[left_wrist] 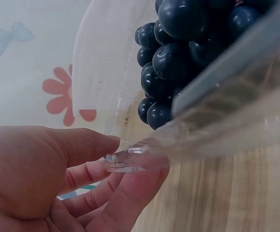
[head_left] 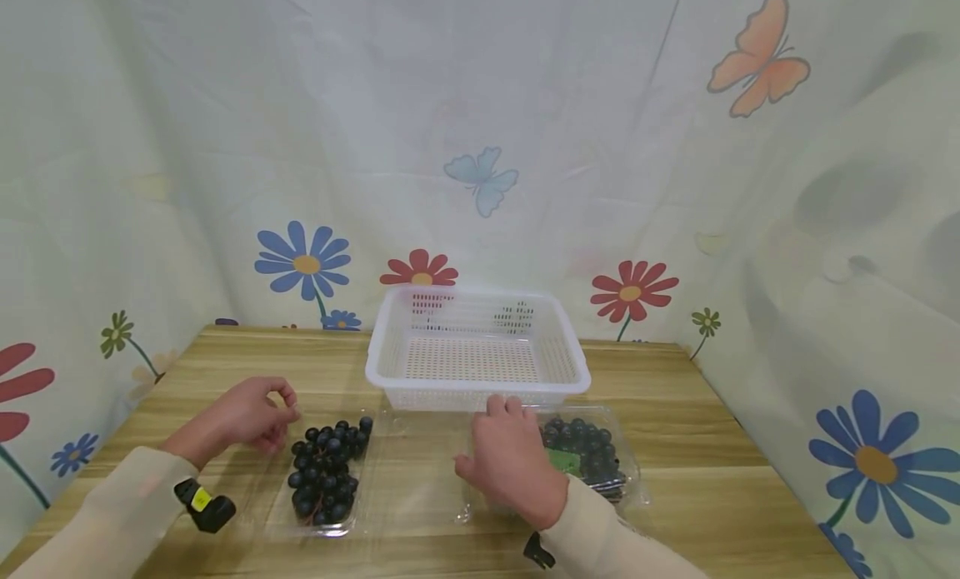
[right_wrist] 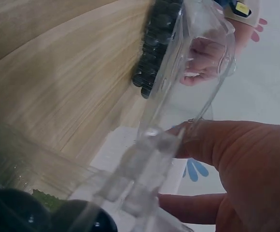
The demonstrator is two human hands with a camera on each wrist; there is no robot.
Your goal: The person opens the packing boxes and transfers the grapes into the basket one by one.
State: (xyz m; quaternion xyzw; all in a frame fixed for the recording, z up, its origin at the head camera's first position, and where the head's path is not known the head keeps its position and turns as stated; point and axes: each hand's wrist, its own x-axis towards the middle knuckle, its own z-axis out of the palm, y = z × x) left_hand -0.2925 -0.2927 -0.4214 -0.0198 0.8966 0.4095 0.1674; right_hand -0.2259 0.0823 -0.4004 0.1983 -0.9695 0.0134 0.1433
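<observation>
Two clear plastic clamshell boxes sit on the wooden table, both holding dark grapes. My left hand (head_left: pixel 258 416) is at the left side of the left box; in the left wrist view its thumb and fingers pinch the clear plastic edge (left_wrist: pixel 130 162). The left box's dark grapes (head_left: pixel 326 475) lie in a bunch with reddish stems. My right hand (head_left: pixel 510 458) is over the near left part of the right box (head_left: pixel 630 466), partly hiding it. In the right wrist view its thumb and finger grip a clear plastic lid edge (right_wrist: pixel 154 145). A green piece (head_left: pixel 564 462) lies among the right box's grapes (head_left: pixel 592 446).
A white perforated plastic basket (head_left: pixel 480 387) stands behind the boxes at the back of the wooden table (head_left: pixel 675 512). A pale curtain (head_left: pixel 375 146) with printed flowers and butterflies hangs around the table's back and sides.
</observation>
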